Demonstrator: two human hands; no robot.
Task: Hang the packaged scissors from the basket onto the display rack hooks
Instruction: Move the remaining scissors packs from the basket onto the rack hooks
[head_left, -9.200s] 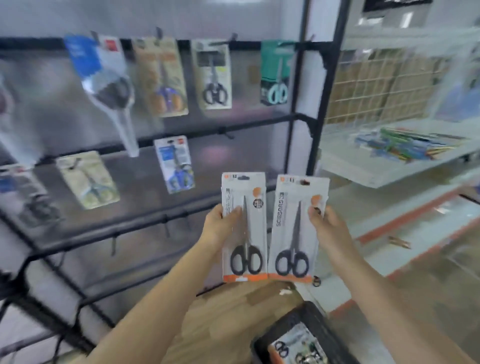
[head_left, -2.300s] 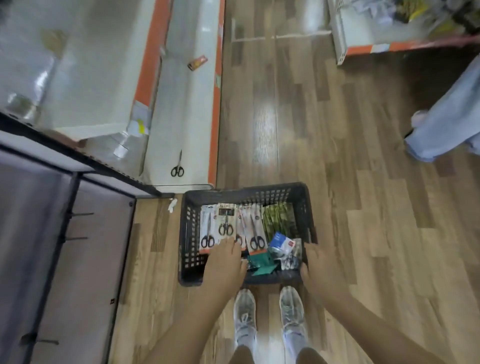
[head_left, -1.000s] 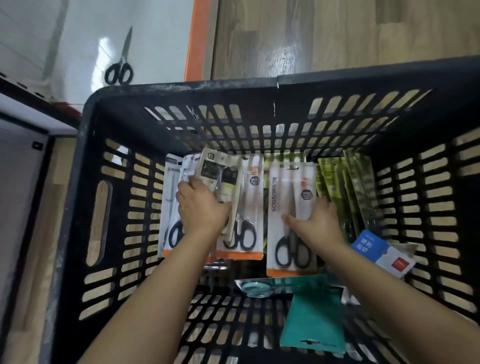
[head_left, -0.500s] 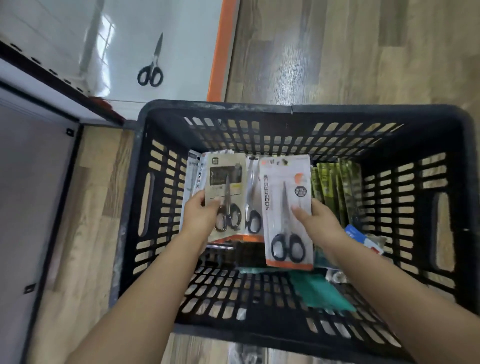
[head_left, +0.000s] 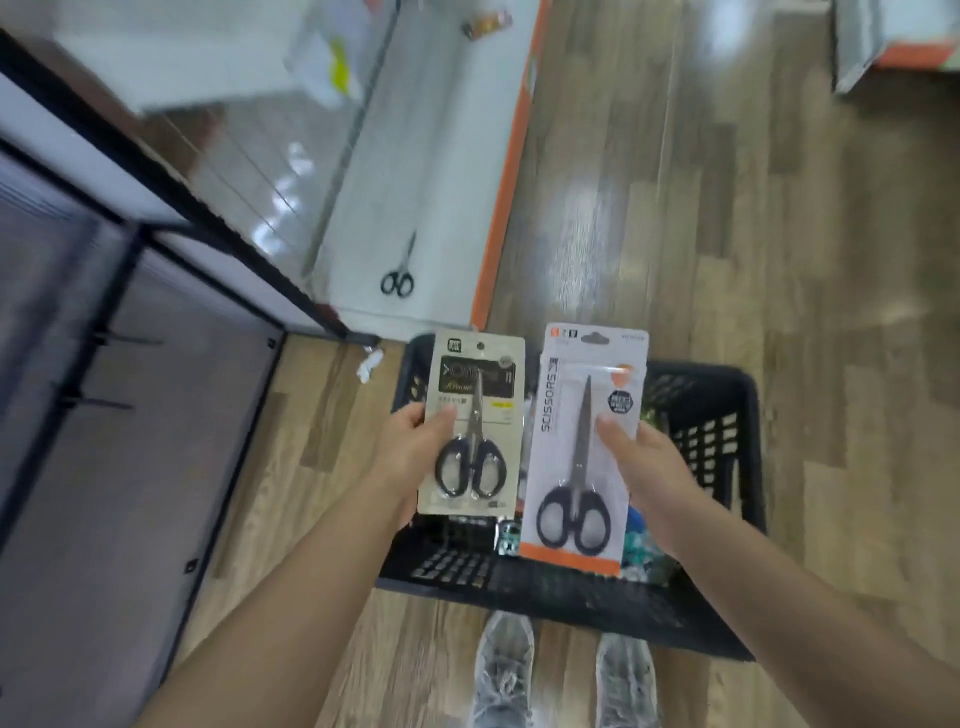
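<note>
My left hand grips a beige-carded pack of black-handled scissors by its left edge. My right hand grips a white pack marked SCISSORS with an orange bottom strip by its right edge. Both packs are held upright side by side above the black plastic basket on the wooden floor. More packs lie in the basket, mostly hidden behind the two I hold. The black display rack frame with short hooks stands at the left.
A loose pair of black-handled scissors lies on the white shelf base with an orange edge ahead. My grey shoes stand just behind the basket. A bit of white litter lies by the rack's foot. Another shelf corner is at top right.
Both hands have lifted their scissor packs up out of the basket, and my view has risen and pulled back, bringing the floor, rack base and my shoes into sight.
</note>
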